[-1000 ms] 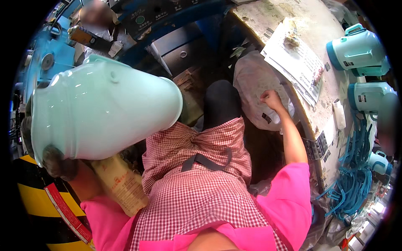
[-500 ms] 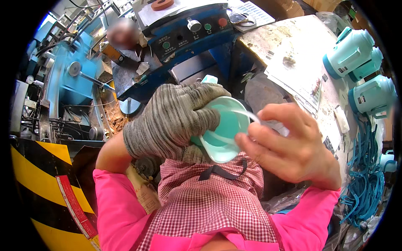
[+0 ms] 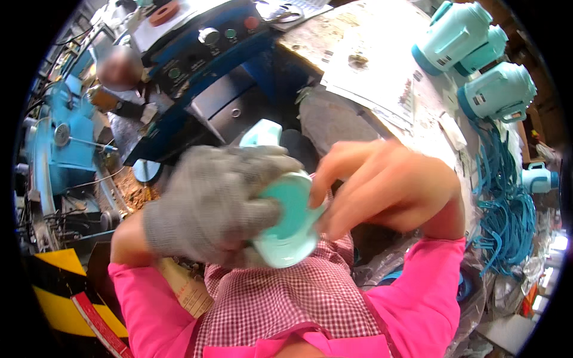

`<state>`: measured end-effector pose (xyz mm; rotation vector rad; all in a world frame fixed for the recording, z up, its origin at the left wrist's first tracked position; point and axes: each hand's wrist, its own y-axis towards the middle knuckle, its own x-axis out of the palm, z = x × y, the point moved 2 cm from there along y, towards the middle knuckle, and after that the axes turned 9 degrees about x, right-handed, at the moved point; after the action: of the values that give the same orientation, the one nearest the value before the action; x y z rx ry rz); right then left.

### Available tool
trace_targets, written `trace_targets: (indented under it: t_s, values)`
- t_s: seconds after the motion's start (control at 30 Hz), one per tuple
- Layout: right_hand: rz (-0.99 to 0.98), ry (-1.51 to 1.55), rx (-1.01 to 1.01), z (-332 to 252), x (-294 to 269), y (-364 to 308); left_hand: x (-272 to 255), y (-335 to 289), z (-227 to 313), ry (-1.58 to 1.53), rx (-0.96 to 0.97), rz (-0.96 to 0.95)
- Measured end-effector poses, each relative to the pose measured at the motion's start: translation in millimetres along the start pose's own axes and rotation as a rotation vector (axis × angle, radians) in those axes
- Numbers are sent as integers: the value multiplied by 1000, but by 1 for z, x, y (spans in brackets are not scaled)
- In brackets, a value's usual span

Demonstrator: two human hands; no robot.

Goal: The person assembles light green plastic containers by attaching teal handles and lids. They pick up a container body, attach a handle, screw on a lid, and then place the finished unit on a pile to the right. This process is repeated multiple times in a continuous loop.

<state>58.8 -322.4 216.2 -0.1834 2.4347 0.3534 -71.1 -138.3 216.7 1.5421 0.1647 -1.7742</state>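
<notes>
Right in front of the person's chest, both hands are busy on one pale teal plastic shell [image 3: 286, 224], a rounded moulded piece held close above the red-and-white checked apron [image 3: 280, 298]. The left hand [image 3: 209, 203], in a grey knitted glove, is wrapped around the shell's left side, fingers curled hard over it, a firm clenched hold. The right hand [image 3: 382, 185] is bare and comes in from the right; its fingertips [image 3: 322, 173] press against the shell's right rim, and the picture is blurred there, so I cannot tell whether that hand truly pinches the edge or only touches it. Pink sleeves [image 3: 418, 292] run down from both wrists to the near edge. Beyond the hands, on the far side, stands a blue machine [image 3: 197, 77] with a sloped control panel carrying round knobs and coloured buttons, and just behind the glove a small pale teal piece [image 3: 262, 132] pokes up. To the far right lies a worn, dirty worktable [image 3: 334, 36] with printed paper sheets [image 3: 376, 77] on it, and at its right end stand several finished teal jug-like housings [image 3: 459, 30], close together. Below them a tangle of blue cords [image 3: 507, 203] hangs down the table's right side. On the near left, a yellow-and-black striped barrier [image 3: 65, 298] shows beside the left sleeve, and further left is light blue machinery [image 3: 54, 143].
</notes>
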Motion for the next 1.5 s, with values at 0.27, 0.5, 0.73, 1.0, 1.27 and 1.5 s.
trace_targets:
  t_s: [0.27,0.5,0.73,1.0,1.27,1.5]
  values:
    - [843,-796,1242,224,-80,-235,18,-103,-136,-487,-1208,733]
    - [586,-941,963,271,-60,-238,131,-126,-195,-996,-1213,644]
    - [1072,-873,1299,276,-50,-233,137,-121,-207,-1090,-1183,636]
    - [1078,-693,1384,282,-53,-242,137,-127,-207,-1136,-1215,673]
    - [1096,-732,1544,276,-51,-234,136,-121,-204,-1158,-1197,701]
    - [1001,-746,1420,294,-62,-240,136,-134,-202,-1061,-1247,751]
